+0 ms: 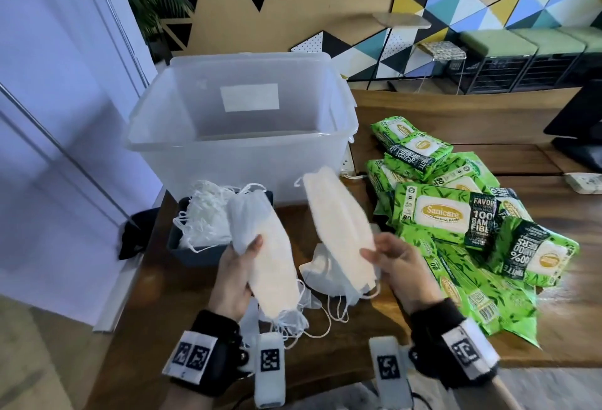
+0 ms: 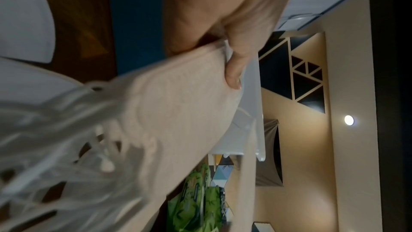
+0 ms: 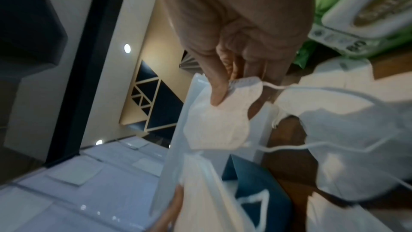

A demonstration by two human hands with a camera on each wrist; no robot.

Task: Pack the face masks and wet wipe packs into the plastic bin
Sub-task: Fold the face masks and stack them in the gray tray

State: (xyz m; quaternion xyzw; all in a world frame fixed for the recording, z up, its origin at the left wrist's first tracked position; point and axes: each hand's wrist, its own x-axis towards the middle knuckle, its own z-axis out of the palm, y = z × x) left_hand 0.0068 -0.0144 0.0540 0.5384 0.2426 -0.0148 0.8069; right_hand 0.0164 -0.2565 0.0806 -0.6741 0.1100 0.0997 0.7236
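Fingers (image 1: 252, 248) of each hand pinch face masks (image 1: 275, 266) before the plastic bin (image 1: 241, 152).

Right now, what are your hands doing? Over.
Left hand grips a stack of masks. Right hand pinches one mask. Plastic bin looks empty, wipe packs unpacked. Nothing blocking.
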